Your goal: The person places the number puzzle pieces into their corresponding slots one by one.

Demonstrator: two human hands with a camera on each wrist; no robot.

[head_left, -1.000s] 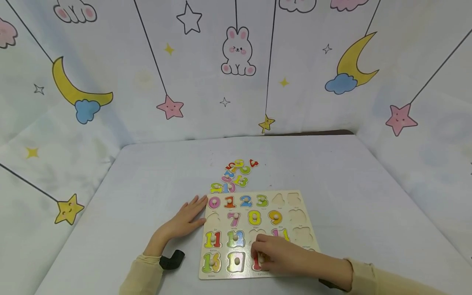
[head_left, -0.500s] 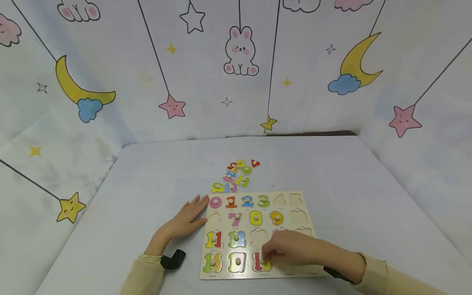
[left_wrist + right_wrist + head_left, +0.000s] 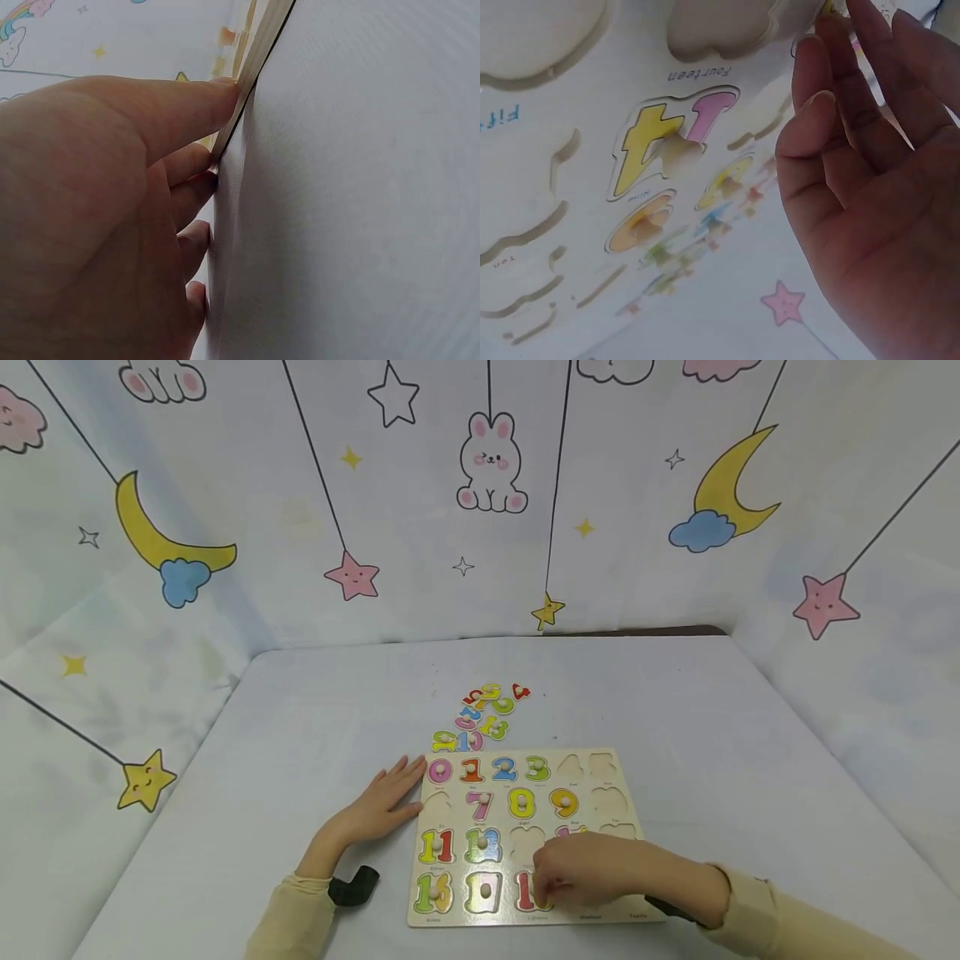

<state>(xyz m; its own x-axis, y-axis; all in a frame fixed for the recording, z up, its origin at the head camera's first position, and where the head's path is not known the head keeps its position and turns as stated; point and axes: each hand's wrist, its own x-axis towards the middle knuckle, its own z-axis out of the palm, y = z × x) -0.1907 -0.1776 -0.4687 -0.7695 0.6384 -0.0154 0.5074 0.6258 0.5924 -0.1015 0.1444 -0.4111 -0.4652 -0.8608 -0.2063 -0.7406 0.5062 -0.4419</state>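
A wooden number puzzle board (image 3: 506, 852) lies on the white-covered table with several knobbed number pieces in its recesses. My right hand (image 3: 592, 872) is over the bottom row, fingers curled at the number 18 puzzle piece (image 3: 524, 891); fingertips appear to pinch its knob, mostly hidden by the hand. In the right wrist view the thumb (image 3: 821, 112) and fingers bend together beside the number 14 piece (image 3: 649, 142). My left hand (image 3: 378, 806) rests flat at the board's left edge; in the left wrist view its thumb (image 3: 202, 105) touches the board's side (image 3: 259, 52).
Loose number pieces lie behind the board, among them a red 4 (image 3: 521, 692), a 13 (image 3: 494, 727) and a 10 (image 3: 470, 741). Vacant recesses (image 3: 609, 804) show along the board's right side. A patterned cloth (image 3: 420, 510) stands behind and beside the table.
My right hand moved slightly right off the 18 piece, uncovering it more, then came back a little to its knob. My left hand stays at the board's edge. The view shifted slightly.
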